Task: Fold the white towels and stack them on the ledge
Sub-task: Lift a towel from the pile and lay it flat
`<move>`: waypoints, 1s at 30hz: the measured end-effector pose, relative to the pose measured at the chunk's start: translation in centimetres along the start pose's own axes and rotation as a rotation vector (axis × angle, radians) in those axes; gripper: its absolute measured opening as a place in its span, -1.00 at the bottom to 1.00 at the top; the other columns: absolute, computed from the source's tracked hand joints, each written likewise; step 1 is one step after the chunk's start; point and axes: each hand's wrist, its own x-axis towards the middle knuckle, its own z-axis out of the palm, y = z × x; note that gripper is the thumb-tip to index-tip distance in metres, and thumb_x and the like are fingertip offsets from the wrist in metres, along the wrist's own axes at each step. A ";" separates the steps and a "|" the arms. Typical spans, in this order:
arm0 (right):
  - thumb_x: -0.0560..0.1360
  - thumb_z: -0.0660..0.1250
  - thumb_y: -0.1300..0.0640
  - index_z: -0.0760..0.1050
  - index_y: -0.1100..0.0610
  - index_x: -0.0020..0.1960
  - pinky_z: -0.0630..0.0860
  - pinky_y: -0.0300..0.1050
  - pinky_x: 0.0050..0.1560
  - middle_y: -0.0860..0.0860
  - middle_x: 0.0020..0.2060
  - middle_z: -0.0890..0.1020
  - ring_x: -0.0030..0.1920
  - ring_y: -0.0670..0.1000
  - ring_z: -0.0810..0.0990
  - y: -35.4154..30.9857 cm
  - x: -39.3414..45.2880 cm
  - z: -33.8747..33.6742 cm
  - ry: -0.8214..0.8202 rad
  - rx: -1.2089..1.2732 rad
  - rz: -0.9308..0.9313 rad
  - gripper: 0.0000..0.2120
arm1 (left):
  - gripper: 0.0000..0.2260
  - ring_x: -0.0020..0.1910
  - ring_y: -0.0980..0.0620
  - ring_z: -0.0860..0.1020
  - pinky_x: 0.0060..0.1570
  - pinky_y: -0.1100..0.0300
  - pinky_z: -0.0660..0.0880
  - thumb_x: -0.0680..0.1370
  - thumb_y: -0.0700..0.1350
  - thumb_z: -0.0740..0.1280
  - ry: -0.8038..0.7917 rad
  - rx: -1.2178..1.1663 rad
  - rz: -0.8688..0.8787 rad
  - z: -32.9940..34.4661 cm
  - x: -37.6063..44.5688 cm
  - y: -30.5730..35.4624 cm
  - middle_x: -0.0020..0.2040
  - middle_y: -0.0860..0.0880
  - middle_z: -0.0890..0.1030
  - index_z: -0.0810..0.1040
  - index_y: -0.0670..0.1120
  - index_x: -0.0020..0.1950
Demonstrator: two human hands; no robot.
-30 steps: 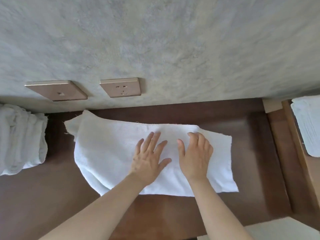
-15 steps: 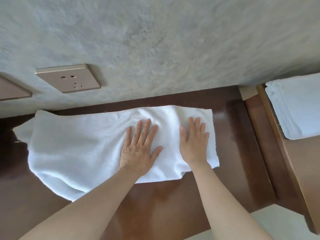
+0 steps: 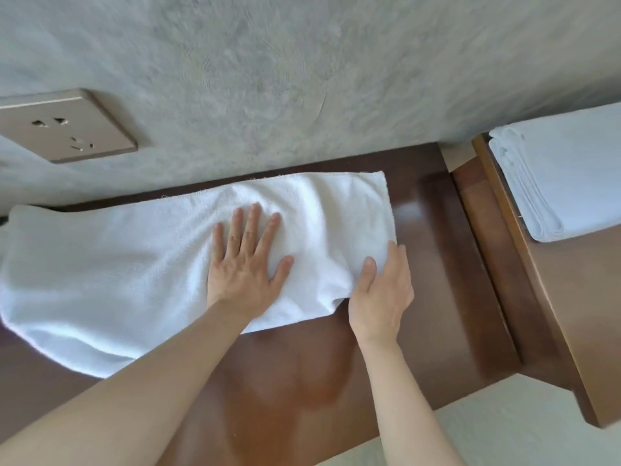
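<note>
A white towel (image 3: 134, 257) lies lengthwise on the dark wooden ledge (image 3: 433, 264), folded into a long strip against the wall. My left hand (image 3: 247, 264) presses flat on its middle with fingers spread. At the towel's right end my right hand (image 3: 383, 290) has its thumb on top of the cloth and its fingers tucked under the edge, pinching that end. A stack of folded white towels (image 3: 564, 176) sits on the lighter wooden surface at the right.
A grey textured wall rises right behind the ledge, with a bronze socket plate (image 3: 64, 126) at the left. A lighter wooden unit (image 3: 571, 314) adjoins the ledge on the right. Pale floor (image 3: 504, 428) shows at the lower right.
My right hand slid from lying flat on the towel to its right end and took hold of the edge. The view shifted right, bringing the folded stack further into sight.
</note>
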 end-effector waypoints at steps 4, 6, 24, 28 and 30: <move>0.69 0.12 -0.02 0.07 0.13 0.62 0.29 0.14 0.46 0.03 0.35 0.53 0.41 0.12 0.40 1.2 -0.3 -1.4 -0.015 0.243 0.158 -0.43 | -0.35 0.62 -0.14 -0.22 0.56 -0.12 -0.25 0.60 0.38 -0.20 0.010 -0.038 0.076 -0.3 -0.3 1.7 0.65 -0.10 -0.23 -0.20 0.16 0.64; 0.67 0.19 0.08 0.09 0.09 0.61 0.37 0.03 0.38 -0.08 0.13 0.59 0.28 0.03 0.48 1.1 0.2 -1.8 -0.045 0.323 0.153 -0.43 | -0.36 0.62 -0.11 -0.23 0.56 -0.08 -0.26 0.61 0.37 -0.22 0.011 -0.067 0.165 -0.2 0.1 3.2 0.65 -0.05 -0.24 -0.22 0.17 0.63; 0.40 0.16 0.41 0.42 -0.10 0.35 0.36 -0.10 0.35 -0.21 0.45 0.36 0.28 -0.04 0.35 1.6 1.7 -4.0 -0.540 0.114 -0.247 -0.37 | -0.30 0.58 -0.12 -0.36 0.53 -0.15 -0.33 0.51 0.46 -0.37 -0.073 0.045 0.170 0.1 1.6 6.1 0.62 -0.03 -0.34 -0.40 0.20 0.57; 0.54 0.23 0.30 0.40 -0.10 0.44 0.36 -0.05 0.26 -0.12 0.38 0.40 0.15 0.04 0.36 2.8 1.4 -3.7 -0.381 -0.152 -0.291 -0.47 | -0.31 0.58 -0.12 -0.37 0.53 -0.15 -0.32 0.51 0.46 -0.39 -0.075 0.050 0.176 0.2 1.6 6.1 0.62 -0.02 -0.36 -0.42 0.19 0.57; 0.56 0.30 0.20 0.49 -0.05 0.31 0.36 -0.03 0.15 -0.07 0.20 0.51 0.11 0.06 0.42 2.8 1.4 -3.8 -0.308 -0.202 -0.277 -0.65 | -0.31 0.59 -0.10 -0.35 0.54 -0.14 -0.31 0.51 0.44 -0.43 -0.083 0.048 0.176 0.1 1.6 6.1 0.62 -0.01 -0.34 -0.43 0.18 0.57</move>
